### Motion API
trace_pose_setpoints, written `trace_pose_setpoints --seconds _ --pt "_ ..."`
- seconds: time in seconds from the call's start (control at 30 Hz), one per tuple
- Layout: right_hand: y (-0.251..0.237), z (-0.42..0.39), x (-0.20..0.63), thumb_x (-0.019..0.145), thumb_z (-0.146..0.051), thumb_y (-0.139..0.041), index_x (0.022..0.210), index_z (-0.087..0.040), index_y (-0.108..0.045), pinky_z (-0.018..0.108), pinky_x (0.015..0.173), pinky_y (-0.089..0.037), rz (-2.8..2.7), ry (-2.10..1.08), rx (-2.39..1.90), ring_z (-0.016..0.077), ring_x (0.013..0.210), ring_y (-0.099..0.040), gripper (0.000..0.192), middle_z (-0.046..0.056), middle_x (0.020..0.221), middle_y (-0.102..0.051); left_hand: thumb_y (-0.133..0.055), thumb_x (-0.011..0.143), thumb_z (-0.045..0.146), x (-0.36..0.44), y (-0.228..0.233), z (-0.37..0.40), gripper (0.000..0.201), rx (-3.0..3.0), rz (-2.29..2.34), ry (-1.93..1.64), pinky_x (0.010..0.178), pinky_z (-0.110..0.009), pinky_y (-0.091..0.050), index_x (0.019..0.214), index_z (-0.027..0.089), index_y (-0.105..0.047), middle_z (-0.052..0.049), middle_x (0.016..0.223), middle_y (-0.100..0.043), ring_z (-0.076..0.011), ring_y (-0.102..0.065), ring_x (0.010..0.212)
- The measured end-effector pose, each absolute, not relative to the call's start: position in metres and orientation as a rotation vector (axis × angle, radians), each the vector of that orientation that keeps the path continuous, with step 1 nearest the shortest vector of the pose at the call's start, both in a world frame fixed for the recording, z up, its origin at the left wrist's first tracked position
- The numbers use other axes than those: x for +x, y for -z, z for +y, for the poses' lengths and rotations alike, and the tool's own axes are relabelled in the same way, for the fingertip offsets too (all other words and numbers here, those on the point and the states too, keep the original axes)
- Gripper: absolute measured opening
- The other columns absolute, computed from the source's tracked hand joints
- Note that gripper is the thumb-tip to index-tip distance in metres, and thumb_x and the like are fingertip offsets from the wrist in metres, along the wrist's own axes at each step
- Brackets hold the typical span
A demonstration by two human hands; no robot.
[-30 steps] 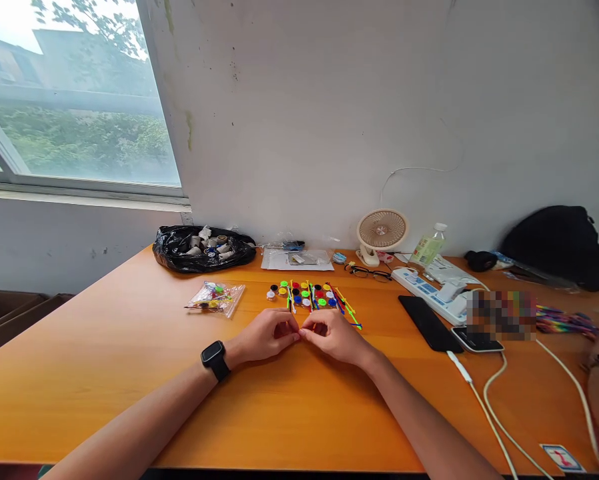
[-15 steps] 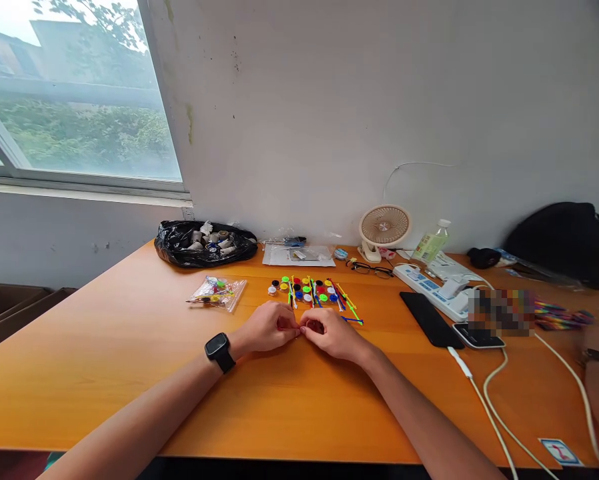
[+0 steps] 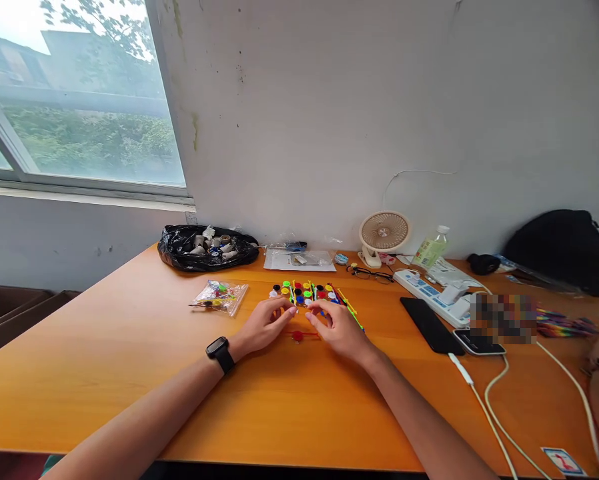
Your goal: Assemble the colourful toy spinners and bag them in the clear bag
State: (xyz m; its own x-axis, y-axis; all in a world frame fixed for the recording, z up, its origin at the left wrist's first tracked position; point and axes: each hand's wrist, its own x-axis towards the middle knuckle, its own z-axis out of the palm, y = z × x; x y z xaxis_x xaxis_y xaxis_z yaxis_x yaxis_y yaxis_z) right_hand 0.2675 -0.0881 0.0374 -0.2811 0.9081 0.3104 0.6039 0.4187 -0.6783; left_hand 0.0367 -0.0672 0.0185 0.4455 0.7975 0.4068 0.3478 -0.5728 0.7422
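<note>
Ctr of frame: your left hand (image 3: 265,325) is lying on the table (image 3: 129,347), fingers spread loose & apart, tips reaching twd the coloured caps (image 3: 304,293). It's gripping nothing I can see. Watch (image 3: 220,354) is sitting on that wrist.

Your right hand (image 3: 338,328) is resting just right of ctr, fingers also apart & slightly curled, tips at the near edge of the cap cluster. Nothing clamped in it.

Btwn the two hands, a small red cap w/ red stick (image 3: 300,335) is lying flat on the table, apart from both palms; can't tell if a fingertip is touching the stick's right end.

The caps are lying in rows just above the hands, mixed w/ thin coloured sticks (image 3: 349,308) which are fanning out to the right of them.

Left of ctr: clear bag (image 3: 218,297) w/ more coloured bits. Above it, black bag (image 3: 207,248) holding small rolls, sitting vs the wall.

Upper right of ctr: small fan (image 3: 383,235), glasses (image 3: 370,273) in front of it, bottle (image 3: 430,248) just right.

Right side: power strip (image 3: 432,292), dark phone (image 3: 430,324) lying face down, white cables (image 3: 494,393) running twd lower right. Black backpack (image 3: 559,248) is sitting far right vs the wall.

Upper left: window (image 3: 74,100).
</note>
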Motion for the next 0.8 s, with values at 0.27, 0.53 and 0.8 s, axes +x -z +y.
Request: trace_pose_setpoints --seconds 0.27,0.53,0.8 --pt "-0.067 -0.097 0.281 0.092 -0.063 -0.062 0.107 -0.019 -0.072 0.025 0.047 -0.016 -1.585 -1.658 -0.815 0.0079 0.045 -0.012 0.047 -0.011 0.049 -0.028 -0.040 0.111 0.047 0.034 -0.017 -0.063 0.044 2.154 1.040 -1.136 0.071 -0.028 -0.041 0.091 0.018 -0.066 -0.004 0.085 -0.064 -0.0175 -0.055 0.079" --pt "-0.054 -0.075 0.285 0.076 -0.061 -0.081 0.083 -0.019 -0.066 0.023 0.047 -0.016 -1.310 -1.264 -1.132 0.0072 0.050 -0.024 0.045 -0.008 0.058 -0.040 -0.050 0.107 0.035 0.029 -0.013 -0.057 0.024 2.305 1.153 -1.166 0.090 -0.035 -0.050 0.105 0.022 -0.070 -0.008 0.105 -0.069 -0.0230 -0.063 0.099" --pt "-0.050 -0.078 0.275 0.076 -0.066 -0.079 0.078 -0.019 -0.066 0.025 0.049 -0.019 -1.419 -1.173 -1.191 0.0095 0.054 -0.031 0.049 -0.002 0.065 -0.052 -0.059 0.099 0.027 0.010 0.000 -0.037 0.035 2.564 1.338 -1.064 0.111 -0.051 -0.046 0.133 0.025 -0.066 -0.010 0.143 -0.062 -0.0320 -0.054 0.129"
